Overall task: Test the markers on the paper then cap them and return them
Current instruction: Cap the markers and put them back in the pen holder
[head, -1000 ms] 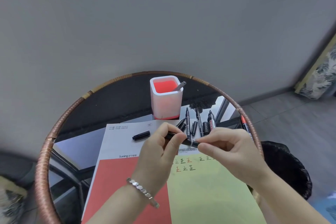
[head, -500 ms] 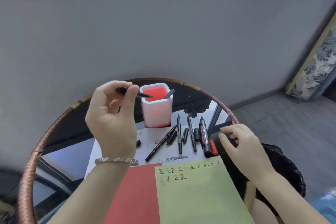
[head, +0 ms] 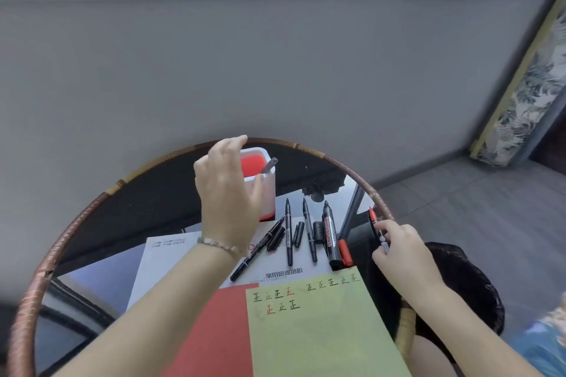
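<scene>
My left hand [head: 228,193] hovers in front of the white pen holder [head: 266,190] with the red inside, fingers apart and nothing visible in them. A grey marker end [head: 270,165] sticks out of the holder. My right hand [head: 401,251] pinches a red-tipped marker [head: 373,217] by the table's right rim. Several black markers [head: 288,232] and a whiteboard marker [head: 330,237] lie uncapped on the white sheet [head: 165,257], with loose black caps [head: 298,232] and a red cap [head: 345,252] among them. The green paper [head: 321,333] carries rows of test characters.
A red sheet [head: 220,333] lies left of the green paper. The round glass table has a rattan rim [head: 92,208]. A black bin [head: 465,285] stands below the table's right side. A grey wall is close behind, and a framed picture [head: 526,86] leans at the right.
My left hand lifted the capped black marker to the holder and no longer shows it. My right hand moved right to the rim and took hold of the red-tipped marker.
</scene>
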